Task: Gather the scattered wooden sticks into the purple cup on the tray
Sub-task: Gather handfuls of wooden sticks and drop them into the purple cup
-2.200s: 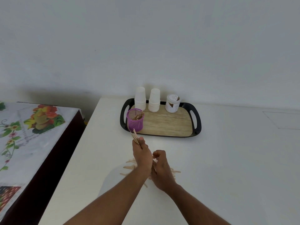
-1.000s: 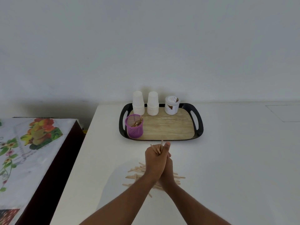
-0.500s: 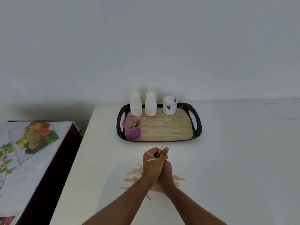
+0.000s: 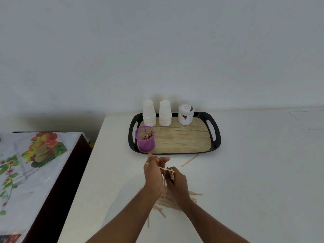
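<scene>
Roughly partway, I judge: the purple mesh cup (image 4: 145, 139) on the tray (image 4: 217, 137) already holds a clump of wooden sticks (image 4: 148, 134). My right hand (image 4: 177, 185) is closed around a small bundle of sticks (image 4: 171, 173), and my left hand (image 4: 154, 172) is half open beside it, one stick lying across its fingers (image 4: 158, 161). A loose pile (image 4: 172, 201) remains on the white bench (image 4: 254, 181) beneath my wrists, plus one stray stick (image 4: 190, 160) just in front of the tray.

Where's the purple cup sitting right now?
In the head view, the purple cup stands in the tray's front-left corner, in front of the left stack of white cups, with sticks already inside.
</scene>
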Motion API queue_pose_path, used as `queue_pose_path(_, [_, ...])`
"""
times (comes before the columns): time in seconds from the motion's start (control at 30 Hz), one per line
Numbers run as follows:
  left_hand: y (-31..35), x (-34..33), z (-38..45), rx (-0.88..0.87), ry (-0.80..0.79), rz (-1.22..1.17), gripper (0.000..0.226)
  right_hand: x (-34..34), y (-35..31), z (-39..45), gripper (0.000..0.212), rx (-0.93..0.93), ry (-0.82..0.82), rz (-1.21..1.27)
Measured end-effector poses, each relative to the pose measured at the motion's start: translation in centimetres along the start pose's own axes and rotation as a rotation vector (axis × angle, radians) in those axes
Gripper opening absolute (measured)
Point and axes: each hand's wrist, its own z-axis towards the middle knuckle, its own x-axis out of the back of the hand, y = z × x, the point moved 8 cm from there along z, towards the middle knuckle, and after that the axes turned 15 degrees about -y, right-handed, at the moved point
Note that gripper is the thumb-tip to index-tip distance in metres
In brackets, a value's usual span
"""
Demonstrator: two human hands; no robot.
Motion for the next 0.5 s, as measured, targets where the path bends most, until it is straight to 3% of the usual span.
queue_pose_path(0.17, [1.9,3.0,0.8,-0.012,0.099,-0.312,0.043,1.2,0.3,0.3,0.050,0.015,0.102,-0.061])
queue_pose_path(0.23, [2.4,4.8,0.9,-0.021,0.175,-0.326,0.046,1.5,0.1,0.3,0.056,0.030,0.134,-0.052])
queue_pose_path(0.33, [2.5,7.1,0.6,0.002,0.260,-0.165,0.045,2.4,0.4,0.9,0.053,-0.012,0.178,0.048])
queue_pose_path(0.5, [1.1,7.0,0.0,0.153,0.210,0.215,0.032,3.3,0.2,1.8,0.050,-0.096,0.199,0.364])
